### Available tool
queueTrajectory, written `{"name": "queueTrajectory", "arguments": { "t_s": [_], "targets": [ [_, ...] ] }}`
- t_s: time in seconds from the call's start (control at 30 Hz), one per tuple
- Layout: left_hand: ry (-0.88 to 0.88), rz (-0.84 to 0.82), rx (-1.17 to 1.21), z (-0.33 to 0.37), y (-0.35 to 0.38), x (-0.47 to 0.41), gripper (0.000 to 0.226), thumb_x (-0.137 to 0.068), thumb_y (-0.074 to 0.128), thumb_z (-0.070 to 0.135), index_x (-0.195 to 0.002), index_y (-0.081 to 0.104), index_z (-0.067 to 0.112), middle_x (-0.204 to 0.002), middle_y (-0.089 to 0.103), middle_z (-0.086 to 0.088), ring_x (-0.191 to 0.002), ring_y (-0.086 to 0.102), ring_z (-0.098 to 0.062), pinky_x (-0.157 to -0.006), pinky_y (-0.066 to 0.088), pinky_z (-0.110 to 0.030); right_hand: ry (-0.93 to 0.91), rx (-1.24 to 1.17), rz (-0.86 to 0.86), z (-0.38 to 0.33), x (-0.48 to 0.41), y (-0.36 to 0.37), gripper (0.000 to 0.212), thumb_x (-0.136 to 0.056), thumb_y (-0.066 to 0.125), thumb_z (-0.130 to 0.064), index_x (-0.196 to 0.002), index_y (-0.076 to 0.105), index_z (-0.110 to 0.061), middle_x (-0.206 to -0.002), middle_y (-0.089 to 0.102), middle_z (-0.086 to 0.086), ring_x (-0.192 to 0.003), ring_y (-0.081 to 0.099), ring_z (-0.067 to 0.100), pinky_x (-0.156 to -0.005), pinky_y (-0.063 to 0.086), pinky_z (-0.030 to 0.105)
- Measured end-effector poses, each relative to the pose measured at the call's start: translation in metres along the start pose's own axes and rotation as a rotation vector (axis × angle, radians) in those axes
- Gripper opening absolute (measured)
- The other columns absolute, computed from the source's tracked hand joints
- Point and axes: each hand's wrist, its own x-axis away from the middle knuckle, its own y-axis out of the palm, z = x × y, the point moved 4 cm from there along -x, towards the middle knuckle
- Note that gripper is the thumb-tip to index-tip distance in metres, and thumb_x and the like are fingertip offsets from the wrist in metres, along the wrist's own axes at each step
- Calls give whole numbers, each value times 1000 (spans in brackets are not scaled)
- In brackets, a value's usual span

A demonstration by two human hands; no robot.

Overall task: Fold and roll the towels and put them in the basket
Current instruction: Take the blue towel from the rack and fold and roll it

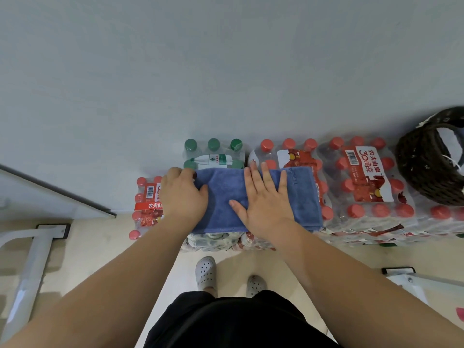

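The right hand (263, 199) lies flat, fingers straight and spread, pressing on the middle of the folded blue towel (223, 197). The left hand (184, 194) curls its fingers over the towel's left end, thumb resting on top. Under both hands the towel lies on shrink-wrapped packs of bottled water (364, 182), and the dark woven basket (421, 172) stands well to the right of the right hand.

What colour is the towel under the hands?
Blue; the towel shows best in the head view.

Plain grey wall (226, 59); beige floor (100, 247); white metal frame (32, 259).
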Motion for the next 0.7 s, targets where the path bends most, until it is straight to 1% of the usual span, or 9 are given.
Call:
{"name": "queueTrajectory", "arguments": {
  "t_s": [0.13,0.2,0.3,0.4,0.47,0.5,0.6,0.67,0.7],
  "targets": [
    [64,40,93,12,-7,7,9,-87,60,15,-91,54,10,-85,59,-10,-83,52,-33,-71,44,-44,-5,24,2,1,-1,1,91,-91,-1,-74,-156,-14,-12,-165,-19,7,-151,-22,26,-116,-10,64],
    [74,16,200,17,-9,13,12,-90,59,14,-97,49,11,-79,59,-10,-74,55,-32,-65,48,-45,-4,34,-7,1,0,0,92,-89,-5,-74,-155,-17,-11,-165,-21,8,-150,-25,27,-116,-12,64],
    [66,-10,300,22,-16,20,22,-90,62,14,-110,52,12,-83,62,-2,-71,58,-22,-61,43,-32,-1,27,-20,1,0,0,92,-88,-5,-74,-155,-18,-12,-164,-22,8,-149,-26,27,-115,-13,64],
    [-21,-53,410,31,-24,24,23,-88,65,15,-107,54,21,-82,60,11,-77,61,-11,-62,43,-19,-17,-17,-33,4,-1,0,92,-86,-9,-74,-155,-18,-13,-164,-22,6,-150,-25,25,-116,-12,62],
    [-50,-55,436,42,-32,24,24,-87,67,17,-108,58,24,-83,60,15,-79,61,-5,-66,45,-18,-36,-127,-3,7,1,-6,92,-85,-12,-72,-156,-15,-15,-165,-19,3,-150,-24,22,-118,-14,58],
    [-33,-46,433,52,-37,25,23,-86,68,19,-107,60,24,-84,62,14,-79,62,-5,-67,47,-19,-39,-193,34,13,5,-11,91,-85,-11,-71,-157,-13,-15,-166,-17,1,-150,-24,20,-120,-14,55],
    [17,-21,473,88,-48,28,14,-82,71,22,-95,64,25,-83,68,11,-78,65,-6,-69,53,-25,-21,-362,173,41,22,-22,92,-87,-11,-74,-158,-7,-17,-166,-13,-2,-150,-23,15,-123,-9,46],
    [33,-28,508,114,-45,29,13,-81,72,22,-94,67,22,-82,70,9,-76,65,-3,-67,53,-24,-10,-505,243,64,36,-21,93,-87,-10,-75,-159,-1,-17,-166,-9,-4,-150,-21,12,-124,-6,39],
    [41,-40,529,128,-41,30,13,-81,72,22,-94,68,22,-82,70,9,-76,66,-3,-67,54,-24,-7,-585,267,75,43,-20,91,-89,-5,-74,-159,2,-17,-167,-5,-4,-151,-17,10,-125,-3,36]
  ]
}}
